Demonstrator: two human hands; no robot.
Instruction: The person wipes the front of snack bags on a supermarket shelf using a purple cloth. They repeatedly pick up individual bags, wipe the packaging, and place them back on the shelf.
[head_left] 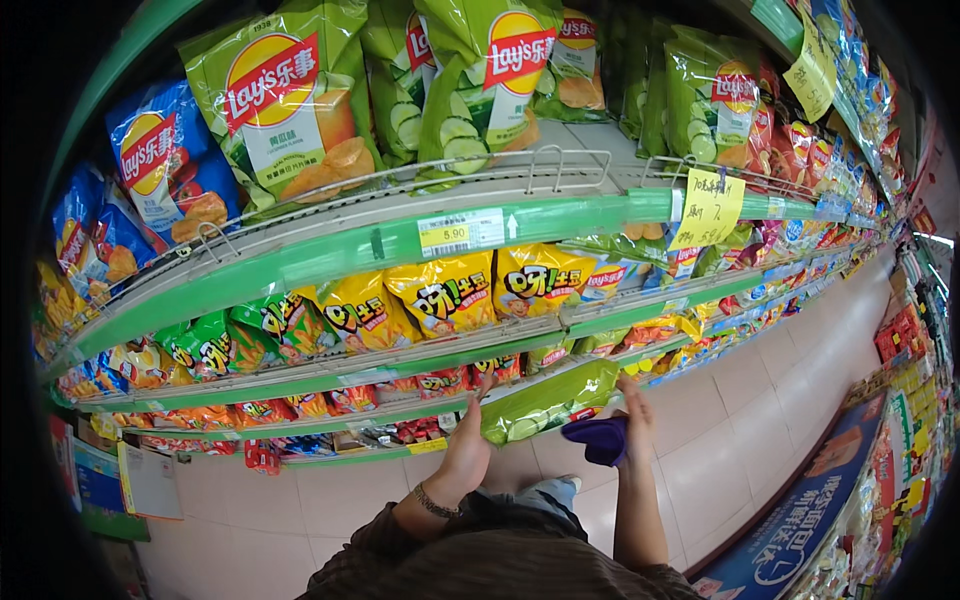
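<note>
My left hand has its grip closed on the left end of a green chip bag, which lies lengthwise just in front of a low shelf of snack packs. My right hand touches the bag's right end, its grip pinching a purple cloth below it.

I am viewing green shelves carrying yellow snack bags, blue chip bags, a yellow handwritten tag hanging, beige floor tiles running alongside.
</note>
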